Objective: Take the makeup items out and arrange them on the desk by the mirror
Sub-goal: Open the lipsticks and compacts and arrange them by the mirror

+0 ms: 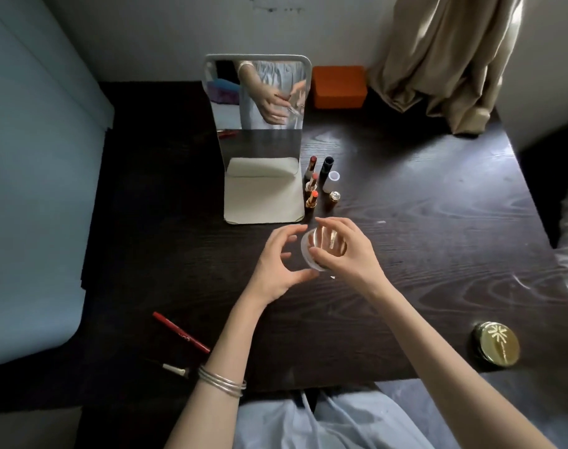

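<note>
My right hand (344, 251) grips a round white compact with a mirrored gold lid (312, 251) just above the dark desk (422, 222). My left hand (279, 264) is beside it with fingers spread and curled, the thumb close to the compact's lower edge. Right of the standing mirror (260, 124), several lipsticks stand uncapped: a dark red one (311, 166), a pink one (312, 183), an orange one (312, 199). Beside them stand a dark tube (327, 166), a white cap (332, 180) and a gold cap (334, 197).
A red pencil (180, 332) and a small brush (175, 369) lie near the desk's front left. A round gold case (496, 344) sits at the front right edge. An orange box (338, 86) and a beige curtain (444, 59) are at the back.
</note>
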The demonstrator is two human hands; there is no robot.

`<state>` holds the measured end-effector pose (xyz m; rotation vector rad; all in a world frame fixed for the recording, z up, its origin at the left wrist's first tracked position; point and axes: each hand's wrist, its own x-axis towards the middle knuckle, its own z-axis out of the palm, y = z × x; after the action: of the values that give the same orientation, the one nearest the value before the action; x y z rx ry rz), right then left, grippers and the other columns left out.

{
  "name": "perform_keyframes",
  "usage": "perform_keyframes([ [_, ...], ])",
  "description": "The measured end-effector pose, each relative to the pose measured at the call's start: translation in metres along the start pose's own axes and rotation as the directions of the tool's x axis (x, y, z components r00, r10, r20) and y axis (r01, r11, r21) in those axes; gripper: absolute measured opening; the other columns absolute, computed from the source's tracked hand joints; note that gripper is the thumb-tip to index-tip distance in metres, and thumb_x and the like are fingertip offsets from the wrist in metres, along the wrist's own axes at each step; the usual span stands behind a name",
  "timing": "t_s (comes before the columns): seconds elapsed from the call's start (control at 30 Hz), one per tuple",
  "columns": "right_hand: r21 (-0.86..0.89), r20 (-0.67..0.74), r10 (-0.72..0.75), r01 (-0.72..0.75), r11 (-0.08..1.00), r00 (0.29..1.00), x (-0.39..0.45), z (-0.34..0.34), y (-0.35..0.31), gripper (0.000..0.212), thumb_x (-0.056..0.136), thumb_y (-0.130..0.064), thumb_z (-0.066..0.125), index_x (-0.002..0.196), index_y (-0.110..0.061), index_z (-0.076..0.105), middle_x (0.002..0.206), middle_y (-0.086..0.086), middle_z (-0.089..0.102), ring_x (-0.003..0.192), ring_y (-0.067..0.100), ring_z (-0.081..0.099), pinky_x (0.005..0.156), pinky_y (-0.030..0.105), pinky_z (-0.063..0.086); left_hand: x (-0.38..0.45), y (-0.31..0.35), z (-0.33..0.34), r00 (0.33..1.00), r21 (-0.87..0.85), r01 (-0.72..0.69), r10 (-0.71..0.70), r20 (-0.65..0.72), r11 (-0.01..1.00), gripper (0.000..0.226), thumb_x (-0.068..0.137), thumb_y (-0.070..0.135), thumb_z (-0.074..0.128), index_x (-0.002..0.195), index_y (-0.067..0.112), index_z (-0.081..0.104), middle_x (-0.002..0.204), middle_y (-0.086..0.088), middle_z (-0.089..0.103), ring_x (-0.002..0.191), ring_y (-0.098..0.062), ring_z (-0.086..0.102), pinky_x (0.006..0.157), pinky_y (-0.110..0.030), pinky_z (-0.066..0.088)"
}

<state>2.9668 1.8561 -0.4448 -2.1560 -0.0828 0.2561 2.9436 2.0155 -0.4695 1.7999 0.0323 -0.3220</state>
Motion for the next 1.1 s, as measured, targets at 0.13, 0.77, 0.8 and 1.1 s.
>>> perform_keyframes([
  [0.13, -0.026, 0.065, -0.04, 0.042, 0.999, 0.997, 0.012, 0.005, -0.013, 0.049, 0.076, -0.022, 0.075, 0.122, -0.022, 0.059, 0.116, -0.007, 0.051, 0.103, 0.004, 0.05, 0.083, 0.002, 0.035, 0.004, 0.003, -0.005, 0.995, 0.036, -0.05, 0.053, -0.082, 0.998, 0.07, 0.064, 0.021, 0.085, 0.125, 0.022, 0.05, 0.126, 0.009, 0.051, 0.117, 0.0, 0.047, 0.097, -0.022, 0.044],
  [0.77, -0.032, 0.254, 0.025, -0.018, 0.999, 0.967, 0.053, 0.028, -0.066, 0.07, 0.066, -0.029, 0.083, 0.128, -0.021, 0.051, 0.111, -0.01, 0.05, 0.098, 0.003, 0.052, 0.083, 0.011, 0.041, 0.016, 0.001, -0.077, 0.985, 0.176, -0.071, 0.097, -0.143, 0.982, 0.075, 0.055, 0.03, 0.089, 0.118, 0.021, 0.049, 0.112, 0.016, 0.048, 0.114, -0.009, 0.046, 0.099, -0.027, 0.04],
  [0.8, 0.026, 0.259, 0.029, -0.037, 0.999, 0.965, 0.054, 0.026, -0.066, 0.074, 0.065, -0.026, 0.084, 0.13, -0.021, 0.048, 0.114, -0.009, 0.051, 0.1, 0.004, 0.054, 0.083, 0.011, 0.043, 0.016, 0.001, -0.08, 0.981, 0.163, -0.08, 0.107, -0.161, 0.983, 0.073, 0.056, 0.03, 0.088, 0.117, 0.022, 0.048, 0.112, 0.014, 0.05, 0.113, -0.009, 0.047, 0.098, -0.025, 0.04],
  [1.1, 0.282, 0.094, 0.003, -0.029, 0.959, 0.996, 0.049, 0.031, -0.058, 0.085, 0.056, -0.028, 0.087, 0.13, -0.025, 0.044, 0.114, -0.004, 0.059, 0.113, 0.011, 0.056, 0.096, 0.025, 0.045, 0.02, 0.005, -0.086, 0.985, 0.027, -0.073, 0.077, -0.155, 0.997, 0.069, 0.056, 0.028, 0.088, 0.113, 0.03, 0.049, 0.117, 0.005, 0.058, 0.114, -0.008, 0.052, 0.099, -0.021, 0.04],
])
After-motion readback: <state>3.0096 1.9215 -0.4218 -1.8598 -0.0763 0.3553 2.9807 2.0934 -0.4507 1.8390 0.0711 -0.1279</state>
